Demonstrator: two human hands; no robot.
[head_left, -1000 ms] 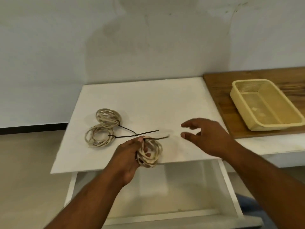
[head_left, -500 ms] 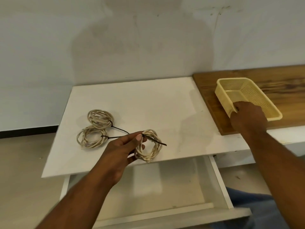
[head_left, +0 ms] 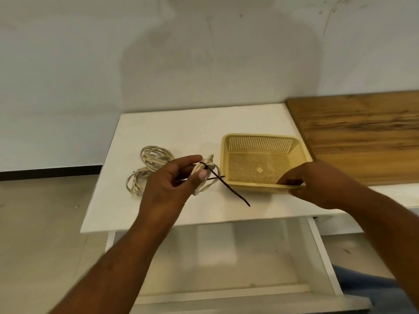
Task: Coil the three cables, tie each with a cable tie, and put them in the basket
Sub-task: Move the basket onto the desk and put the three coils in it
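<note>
Head | left hand (head_left: 167, 189) pinches tied coil (head_left: 210, 163) | right hand (head_left: 317, 184) grips basket (head_left: 258, 145) rim, just right of tied coil

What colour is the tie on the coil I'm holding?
Black or very dark; the cable tie stands out against the cream coil in the head view.

A white tabletop (head_left: 181, 128) is set against a pale wall (head_left: 113, 53) — a wooden board (head_left: 362, 137) is laid at its right, and a white drawer (head_left: 238, 257) is seen open beneath it.
</note>
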